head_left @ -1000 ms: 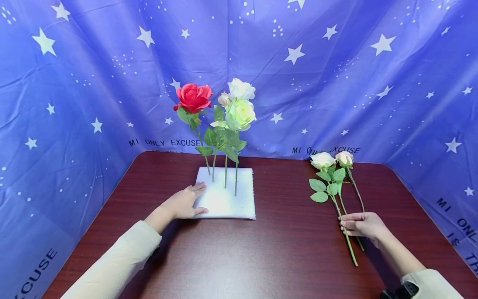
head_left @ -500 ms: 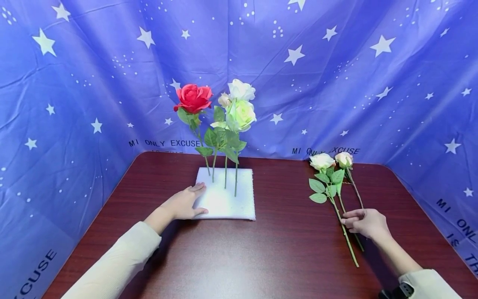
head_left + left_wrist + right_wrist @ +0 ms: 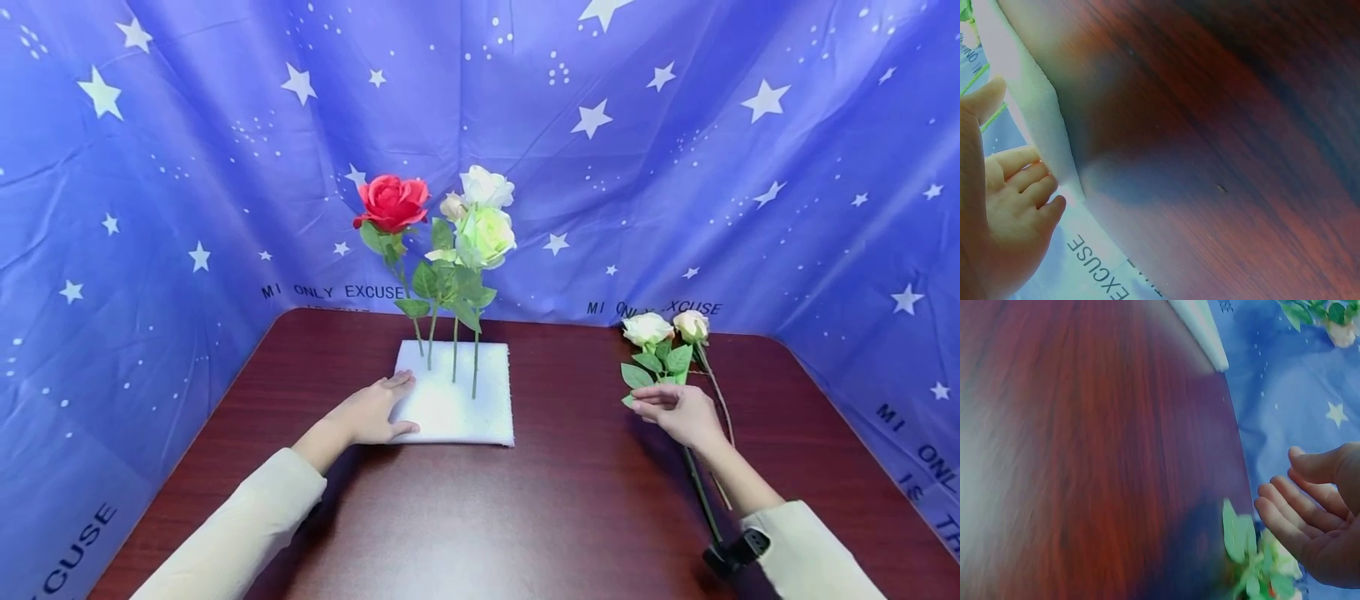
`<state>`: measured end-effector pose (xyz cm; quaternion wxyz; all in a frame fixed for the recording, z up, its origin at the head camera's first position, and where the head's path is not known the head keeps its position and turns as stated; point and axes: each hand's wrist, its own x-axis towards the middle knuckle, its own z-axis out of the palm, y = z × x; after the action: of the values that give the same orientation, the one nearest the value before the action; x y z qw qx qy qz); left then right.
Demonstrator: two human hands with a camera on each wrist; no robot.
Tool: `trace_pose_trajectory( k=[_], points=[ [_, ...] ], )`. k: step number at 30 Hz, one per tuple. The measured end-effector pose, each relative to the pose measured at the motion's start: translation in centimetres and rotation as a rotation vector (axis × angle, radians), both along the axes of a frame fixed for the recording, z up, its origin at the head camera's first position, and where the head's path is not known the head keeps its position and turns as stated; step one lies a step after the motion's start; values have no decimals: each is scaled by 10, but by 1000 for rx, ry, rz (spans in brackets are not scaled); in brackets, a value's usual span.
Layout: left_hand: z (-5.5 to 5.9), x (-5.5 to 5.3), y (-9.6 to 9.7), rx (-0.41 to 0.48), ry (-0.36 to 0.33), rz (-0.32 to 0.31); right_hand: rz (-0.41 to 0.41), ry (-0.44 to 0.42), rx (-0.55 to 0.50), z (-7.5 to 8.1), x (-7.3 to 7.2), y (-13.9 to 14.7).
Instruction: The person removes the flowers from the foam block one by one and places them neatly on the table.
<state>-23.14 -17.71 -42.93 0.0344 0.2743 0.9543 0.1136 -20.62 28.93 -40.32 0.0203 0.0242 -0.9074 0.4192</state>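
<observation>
My left hand (image 3: pixel 367 412) rests on the left edge of a white foam board (image 3: pixel 487 421), thumb and fingers spread. Upright in the board stand a red rose (image 3: pixel 392 204), a white rose (image 3: pixel 487 187), a pale green rose (image 3: pixel 487 235) and a small cream rose (image 3: pixel 453 206), partly hidden. My right hand (image 3: pixel 682 414) is over the leaves and stem of a cream-white rose (image 3: pixel 647 328) lying on the table. In the right wrist view its fingers (image 3: pixel 1288 509) are loosely bent with nothing between them. A pale pink rose (image 3: pixel 691 326) lies alongside.
The dark red wooden table (image 3: pixel 570 483) carries everything. A blue cloth with stars (image 3: pixel 555 108) hangs around its back and sides. A black wrist device (image 3: pixel 738 552) sits at the right sleeve, above the lower stems.
My right hand has moved up and left from the lower stems to the leaves. The left hand keeps its place on the board. The head view has tilted slightly.
</observation>
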Motion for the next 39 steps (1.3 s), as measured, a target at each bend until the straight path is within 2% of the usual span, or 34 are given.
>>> trace_pose_trajectory(
  k=[5,12,15,23,28,33,39],
  points=[
    [0,1,1,0,-14,14,37,7,-147,-6,-14,-26],
    [-1,3,1,7,-22,23,144,21,-500,-15,-32,-72],
    [-1,3,0,12,-15,22,197,34,-580,-17,-39,-93],
    [2,3,1,10,1,17,285,74,-653,-10,-54,-141],
    [2,3,1,10,14,11,324,99,-664,-8,-64,-166],
    [1,1,1,2,22,2,327,101,-640,-8,-68,-187],
    [1,0,1,-3,11,2,292,53,-646,-13,-69,-203]
  ],
)
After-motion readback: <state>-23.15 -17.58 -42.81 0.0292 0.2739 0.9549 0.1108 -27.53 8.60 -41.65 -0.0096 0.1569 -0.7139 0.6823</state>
